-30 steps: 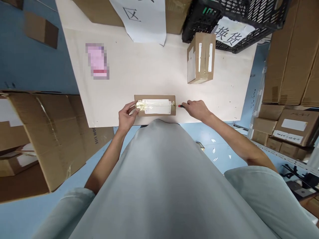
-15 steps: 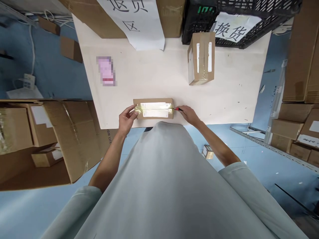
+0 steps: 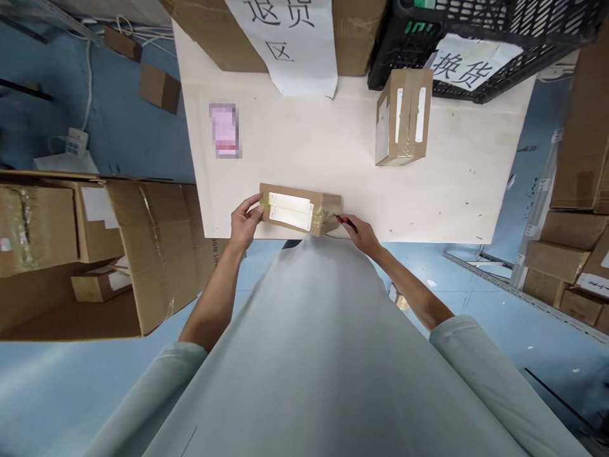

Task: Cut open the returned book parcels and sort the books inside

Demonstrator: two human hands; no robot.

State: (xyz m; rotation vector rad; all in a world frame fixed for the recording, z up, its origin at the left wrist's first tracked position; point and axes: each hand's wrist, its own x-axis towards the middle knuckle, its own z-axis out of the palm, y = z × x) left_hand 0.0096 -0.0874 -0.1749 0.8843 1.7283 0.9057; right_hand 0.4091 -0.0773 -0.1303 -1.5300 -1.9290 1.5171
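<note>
At the table's near edge lies a small cardboard box [image 3: 290,211], with white labels on top and shiny clear tape over its ends. My left hand [image 3: 245,222] grips its left end, thumb at the front corner and fingers behind. In my right hand [image 3: 363,236] is a slim red-and-black utility knife [image 3: 347,220], its tip at the taped right end of the box. That end face shows now, and the box sits slightly askew. Whether the blade has gone into the tape is too small to tell.
Behind stand a taller taped box [image 3: 405,117], a black plastic crate [image 3: 457,82] and a large carton [image 3: 359,38] with a hanging paper sign [image 3: 304,63]. A blurred pink item [image 3: 225,130] lies at left on the white table [image 3: 295,139]. An open carton [image 3: 157,254] holds boxes.
The small box has tipped and turned, so its right end face shows. The knife tip has moved from the top edge to that end. The whole view has shifted slightly.
</note>
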